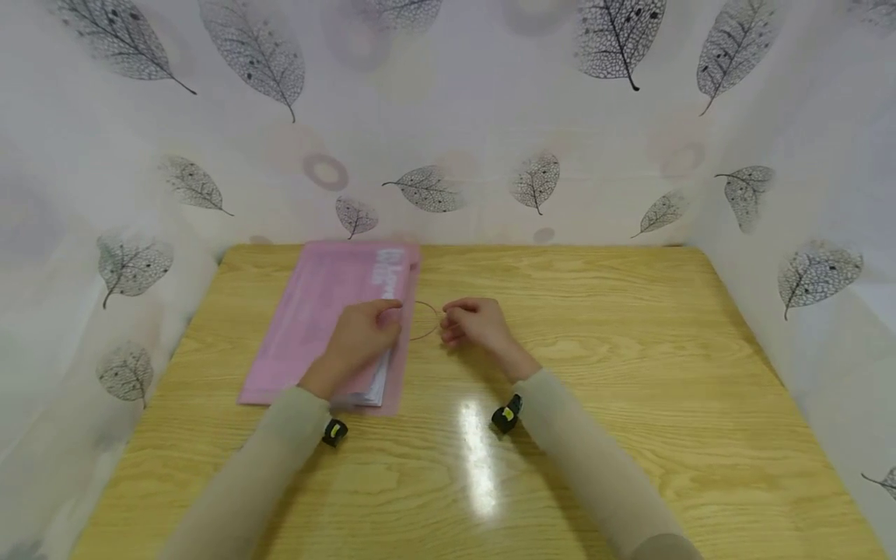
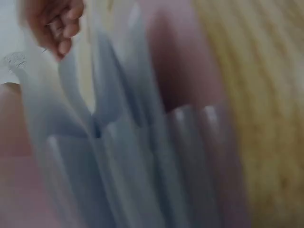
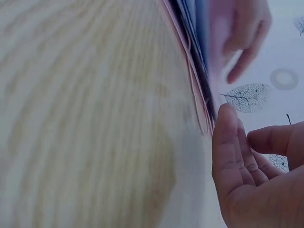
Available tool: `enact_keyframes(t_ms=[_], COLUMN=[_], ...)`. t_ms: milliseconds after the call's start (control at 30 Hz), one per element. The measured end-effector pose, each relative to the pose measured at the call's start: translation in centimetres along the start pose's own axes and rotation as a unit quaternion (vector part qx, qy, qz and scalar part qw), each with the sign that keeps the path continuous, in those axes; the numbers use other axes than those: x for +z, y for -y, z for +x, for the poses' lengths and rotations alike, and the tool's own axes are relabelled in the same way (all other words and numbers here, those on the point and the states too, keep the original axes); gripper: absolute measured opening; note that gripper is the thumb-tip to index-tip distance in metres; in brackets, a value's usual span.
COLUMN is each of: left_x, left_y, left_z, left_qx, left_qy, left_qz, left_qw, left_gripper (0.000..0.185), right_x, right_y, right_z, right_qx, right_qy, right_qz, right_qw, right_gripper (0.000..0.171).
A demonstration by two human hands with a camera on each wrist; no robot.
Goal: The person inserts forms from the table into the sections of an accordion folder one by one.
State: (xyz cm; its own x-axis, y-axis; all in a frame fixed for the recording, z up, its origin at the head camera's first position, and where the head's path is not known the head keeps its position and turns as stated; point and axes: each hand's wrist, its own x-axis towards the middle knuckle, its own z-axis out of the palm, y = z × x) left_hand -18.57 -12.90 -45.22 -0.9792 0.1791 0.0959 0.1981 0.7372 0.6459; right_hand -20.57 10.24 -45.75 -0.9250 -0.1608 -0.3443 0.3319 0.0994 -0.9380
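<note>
Leaf-printed curtains ringed the wooden worktop (image 1: 630, 373). Near its far-left corner, the left hand (image 1: 360, 336) pinched a pink folder (image 1: 315, 311); the right hand (image 1: 476, 323) pinched a thin elastic loop (image 1: 425, 320).

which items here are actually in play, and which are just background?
In play:
- pink folder, left hand resting on its right edge
- thin elastic loop, between the folder and the right hand

Background:
- wooden table
- leaf-print curtain

Blurred pale sheets (image 2: 118, 156) fan from a pink folder (image 2: 185, 71) on wood table (image 2: 266, 118), fingers (image 2: 59, 23) above.
</note>
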Motion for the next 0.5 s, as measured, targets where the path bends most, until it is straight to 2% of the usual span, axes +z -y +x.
enact_keyframes(t_ms=[100, 200, 300, 400, 500], left_x=[0.8, 1.1, 0.7, 0.0, -0.8], left_y=[0.0, 0.0, 0.0, -0.1, -0.4], left_z=[-0.3, -0.3, -0.1, 0.2, 0.4], left_qx=[-0.001, 0.004, 0.016, 0.029, 0.056], left_qy=[0.04, 0.054, 0.065, 0.083, 0.091], left_qz=[0.017, 0.031, 0.044, 0.058, 0.078], left_qw=[0.9991, 0.998, 0.9968, 0.9944, 0.9912], left_gripper=[0.046, 0.046, 0.044, 0.042, 0.042], right_x=[-0.9, -2.1, -3.4, -4.9, -6.4], right_y=[0.3, 0.6, 0.9, 1.1, 1.2], right_z=[-0.2, -0.4, -0.7, -1.0, -1.0], right_qx=[-0.012, -0.034, -0.065, -0.11, -0.156], right_qy=[-0.011, -0.022, -0.042, -0.065, -0.09], right_qz=[-0.013, -0.041, -0.095, -0.173, -0.268], right_qw=[1.0, 0.998, 0.992, 0.977, 0.946], right_gripper=[0.031, 0.033, 0.033, 0.034, 0.035])
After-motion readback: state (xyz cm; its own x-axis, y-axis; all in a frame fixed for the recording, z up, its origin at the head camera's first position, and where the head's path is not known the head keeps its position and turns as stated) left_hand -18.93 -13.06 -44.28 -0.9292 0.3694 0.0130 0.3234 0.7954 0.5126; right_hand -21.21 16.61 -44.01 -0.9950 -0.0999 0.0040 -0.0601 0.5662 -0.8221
